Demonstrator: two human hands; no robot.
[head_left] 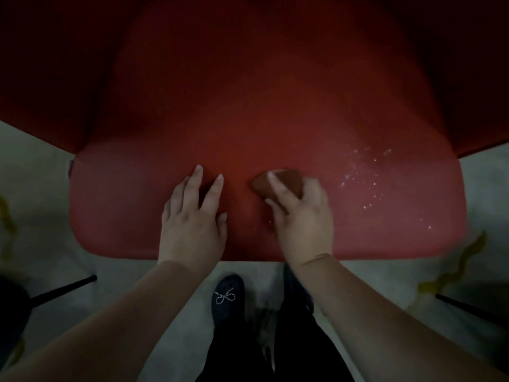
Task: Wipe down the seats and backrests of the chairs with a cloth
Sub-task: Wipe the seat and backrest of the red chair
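A red chair seat (124,210) fills the middle of the view, and its red backrest (248,64) rises behind it into shadow. My right hand (300,219) grips a folded reddish-brown cloth (283,180) and presses it on the seat near the centre. My left hand (192,216) rests flat on the seat just left of the cloth, fingers straight and spread. White specks (366,183) dot the seat to the right of the cloth.
Pale floor (170,326) lies below the seat's front edge. Black chair legs stick out at lower left (63,289) and lower right (468,307). My dark shoe (228,296) and dark trousers stand close to the seat. Yellowish streaks (451,271) mark the floor at right.
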